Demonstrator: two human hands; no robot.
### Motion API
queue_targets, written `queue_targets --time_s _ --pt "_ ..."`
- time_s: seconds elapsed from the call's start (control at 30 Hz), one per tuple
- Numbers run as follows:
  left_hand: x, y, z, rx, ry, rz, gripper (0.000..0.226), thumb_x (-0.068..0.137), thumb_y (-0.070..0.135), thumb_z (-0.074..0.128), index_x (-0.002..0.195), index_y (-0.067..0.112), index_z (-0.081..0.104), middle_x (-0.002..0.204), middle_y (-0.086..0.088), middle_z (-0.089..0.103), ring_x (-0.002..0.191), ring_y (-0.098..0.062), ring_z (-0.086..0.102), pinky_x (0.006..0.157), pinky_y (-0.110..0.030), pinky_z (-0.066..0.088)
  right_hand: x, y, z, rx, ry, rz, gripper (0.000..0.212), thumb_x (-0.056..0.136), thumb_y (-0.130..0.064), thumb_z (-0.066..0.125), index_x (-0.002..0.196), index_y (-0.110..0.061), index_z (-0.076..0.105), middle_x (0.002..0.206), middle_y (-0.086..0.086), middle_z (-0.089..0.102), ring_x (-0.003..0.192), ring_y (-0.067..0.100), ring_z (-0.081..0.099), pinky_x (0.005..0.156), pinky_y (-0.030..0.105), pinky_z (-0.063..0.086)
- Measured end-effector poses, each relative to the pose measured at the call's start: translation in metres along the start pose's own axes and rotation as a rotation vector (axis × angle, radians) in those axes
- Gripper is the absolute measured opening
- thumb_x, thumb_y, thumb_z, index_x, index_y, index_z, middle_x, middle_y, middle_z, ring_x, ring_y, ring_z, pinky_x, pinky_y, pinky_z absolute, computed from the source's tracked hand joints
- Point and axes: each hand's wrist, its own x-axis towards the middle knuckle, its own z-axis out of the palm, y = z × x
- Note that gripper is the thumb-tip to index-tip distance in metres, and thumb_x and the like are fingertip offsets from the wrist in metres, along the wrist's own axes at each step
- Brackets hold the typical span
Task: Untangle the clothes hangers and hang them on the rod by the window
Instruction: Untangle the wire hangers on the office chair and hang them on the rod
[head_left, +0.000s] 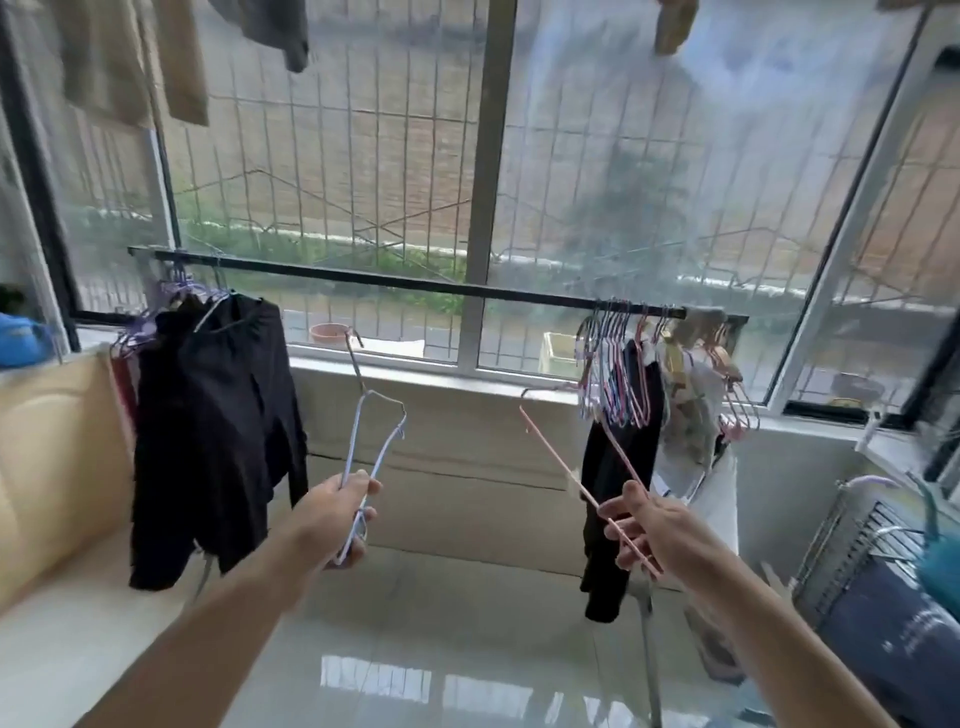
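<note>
Two loose hangers are held up in front of the window, one per hand. The left hand (340, 519) is closed around the lower end of a white wire hanger (371, 441), whose hook points up toward the sill. The right hand (649, 530) pinches a pink hanger (576, 473) between thumb and fingers, its bar running diagonally up and to the left; the two hangers are apart, not touching. Behind them a single dark rod (405, 280) spans the window at about sill height. At its right end hangs a tight cluster of empty hangers (615, 364), pink, blue and pale; motion blur prevents a firm count, perhaps ten or more. At its left end hang a few purple hangers (156, 322), one or more of them carrying a black garment (218, 426). A second black garment (618, 493) and a pale patterned one (691, 410) hang under the right-hand cluster, just behind the pink hanger's upper end. A cream sofa back (57, 447) stands at the left; a wire rack (852, 551) stands at the right. Two beige garments (135, 57) and a grey one (275, 31) hang overhead.
</note>
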Motion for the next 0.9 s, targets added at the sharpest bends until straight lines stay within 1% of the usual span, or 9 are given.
queue_targets --time_s 0.07,0.13,0.17,0.27,0.33,0.47,0.63,0.8,0.9 --pt "0.025 0.019 0.038 0.024 -0.042 0.009 0.035 0.108 0.038 0.043 0.108 0.009 0.064 0.095 -0.015 0.054 0.058 -0.015 0.041 0.043 -0.019 0.039 0.02 0.003 -0.012 -0.023 0.046 -0.001 0.051 0.108 -0.043 0.03 0.102 -0.013 0.071 0.105 0.016 0.066 0.069 0.024 0.069 0.069 0.033 0.055" --pt "0.058 0.029 0.068 0.042 -0.079 -0.001 0.036 0.108 0.039 0.043 0.109 0.01 0.064 0.095 -0.014 0.053 0.061 -0.015 0.042 0.044 -0.02 0.039 0.044 0.01 -0.015 -0.028 0.08 0.029 0.047 0.109 -0.041 0.03 0.105 -0.014 0.069 0.101 0.012 0.066 0.065 0.019 0.07 0.059 0.026 0.052" --pt "0.065 0.03 0.074 0.047 -0.084 -0.006 0.036 0.108 0.04 0.042 0.108 0.01 0.064 0.095 -0.013 0.052 0.061 -0.015 0.042 0.045 -0.021 0.037 0.045 0.011 -0.012 -0.026 0.089 0.055 0.046 0.109 -0.04 0.031 0.106 -0.012 0.068 0.095 0.014 0.067 0.06 0.017 0.068 0.053 0.024 0.048" --pt "0.116 0.038 0.099 0.091 -0.13 0.005 0.036 0.108 0.04 0.039 0.103 0.012 0.06 0.092 -0.012 0.048 0.057 -0.016 0.038 0.05 -0.021 0.03 0.084 0.01 -0.003 0.017 0.122 0.085 0.044 0.109 -0.037 0.033 0.103 -0.006 0.064 0.082 0.022 0.065 0.045 0.013 0.061 0.044 0.025 0.04" --pt "0.15 0.044 0.105 0.148 -0.13 0.042 0.037 0.109 0.041 0.037 0.105 0.012 0.06 0.09 -0.011 0.048 0.055 -0.015 0.035 0.049 -0.021 0.026 0.122 0.006 0.006 -0.002 0.159 0.053 0.044 0.109 -0.039 0.034 0.097 -0.007 0.062 0.079 0.022 0.065 0.039 0.012 0.058 0.042 0.025 0.037" --pt "0.216 0.065 0.108 0.293 -0.14 0.133 0.038 0.108 0.044 0.035 0.108 0.016 0.061 0.093 -0.009 0.052 0.05 -0.016 0.038 0.045 -0.021 0.03 0.211 -0.02 0.022 -0.011 0.25 -0.012 0.042 0.109 -0.037 0.034 0.091 -0.009 0.059 0.091 0.018 0.064 0.048 0.018 0.067 0.038 0.023 0.037" --pt "0.282 0.098 0.122 0.385 -0.167 0.202 0.037 0.107 0.046 0.034 0.106 0.02 0.061 0.092 -0.006 0.055 0.048 -0.017 0.037 0.043 -0.021 0.029 0.3 -0.06 0.015 -0.11 0.29 0.047 0.037 0.109 -0.028 0.031 0.097 -0.006 0.058 0.096 0.017 0.065 0.061 0.022 0.071 0.047 0.025 0.044" --pt "0.314 0.111 0.134 0.426 -0.201 0.209 0.037 0.108 0.047 0.032 0.111 0.024 0.061 0.105 -0.004 0.062 0.045 -0.017 0.039 0.043 -0.021 0.032 0.37 -0.079 0.003 -0.199 0.297 0.088 0.046 0.11 -0.038 0.03 0.108 0.001 0.056 0.092 0.018 0.066 0.061 0.022 0.072 0.062 0.038 0.057" --pt "0.328 0.117 0.138 0.414 -0.196 0.21 0.037 0.107 0.047 0.034 0.112 0.024 0.062 0.113 -0.011 0.063 0.045 -0.017 0.04 0.044 -0.022 0.036 0.402 -0.084 0.001 -0.249 0.284 0.104 0.038 0.11 -0.031 0.031 0.114 -0.001 0.054 0.097 0.016 0.066 0.062 0.024 0.074 0.055 0.034 0.057"
